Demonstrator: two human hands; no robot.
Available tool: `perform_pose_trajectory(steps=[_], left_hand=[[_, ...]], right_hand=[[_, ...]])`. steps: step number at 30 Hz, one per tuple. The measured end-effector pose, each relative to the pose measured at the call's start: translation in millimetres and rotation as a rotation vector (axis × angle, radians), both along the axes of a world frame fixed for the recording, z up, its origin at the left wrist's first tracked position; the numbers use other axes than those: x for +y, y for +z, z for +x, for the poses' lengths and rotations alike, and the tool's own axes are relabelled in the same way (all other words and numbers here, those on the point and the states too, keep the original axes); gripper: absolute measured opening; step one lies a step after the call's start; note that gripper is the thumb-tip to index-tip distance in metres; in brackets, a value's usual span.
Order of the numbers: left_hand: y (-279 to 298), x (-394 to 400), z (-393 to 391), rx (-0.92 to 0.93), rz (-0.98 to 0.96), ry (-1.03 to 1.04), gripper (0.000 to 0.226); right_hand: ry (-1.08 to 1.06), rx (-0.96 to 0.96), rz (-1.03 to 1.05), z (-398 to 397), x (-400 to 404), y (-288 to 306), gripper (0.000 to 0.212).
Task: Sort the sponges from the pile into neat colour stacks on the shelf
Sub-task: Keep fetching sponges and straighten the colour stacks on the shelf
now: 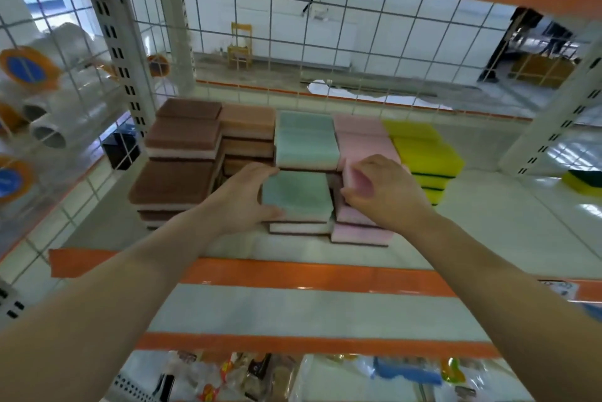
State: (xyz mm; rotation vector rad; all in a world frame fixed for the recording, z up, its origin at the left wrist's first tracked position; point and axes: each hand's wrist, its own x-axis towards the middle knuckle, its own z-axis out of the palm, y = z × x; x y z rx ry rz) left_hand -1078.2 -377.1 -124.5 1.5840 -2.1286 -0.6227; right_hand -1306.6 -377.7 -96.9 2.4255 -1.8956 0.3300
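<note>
A green sponge [298, 195] is gripped by the left hand [242, 198], a pink sponge [360, 182] by the right hand [386, 193]; bare shelf [508, 222] is seen rightward, where one yellow sponge [583, 182] lies apart.

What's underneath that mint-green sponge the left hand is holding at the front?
Under the mint-green rectangular sponge lies another sponge with a white layer and dark base. The left hand covers the stack's left side, so more cannot be seen.

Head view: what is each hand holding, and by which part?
Left hand grips the front green sponge by its left edge. Right hand pinches a pink sponge at its top.
</note>
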Motion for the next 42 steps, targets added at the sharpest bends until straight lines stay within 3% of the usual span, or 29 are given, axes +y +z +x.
perform_pose_trajectory(steps=[23, 29, 42], left_hand=[[-9.8, -6.3, -21.0, -0.029, 0.029, -0.014, 0.074], [-14.3, -5.1, -20.3, -0.003, 0.002, -0.012, 0.057], [-14.9, -1.4, -24.5, -0.141, -0.069, 0.048, 0.056]], right_hand=[[0.013, -0.021, 0.051, 0.0, 8.1, -2.3, 0.052], [0.023, -0.003, 0.047, -0.4, 9.7, -1.6, 0.052], [0.04, 0.013, 0.064, -1.4, 8.2, -1.3, 0.054]])
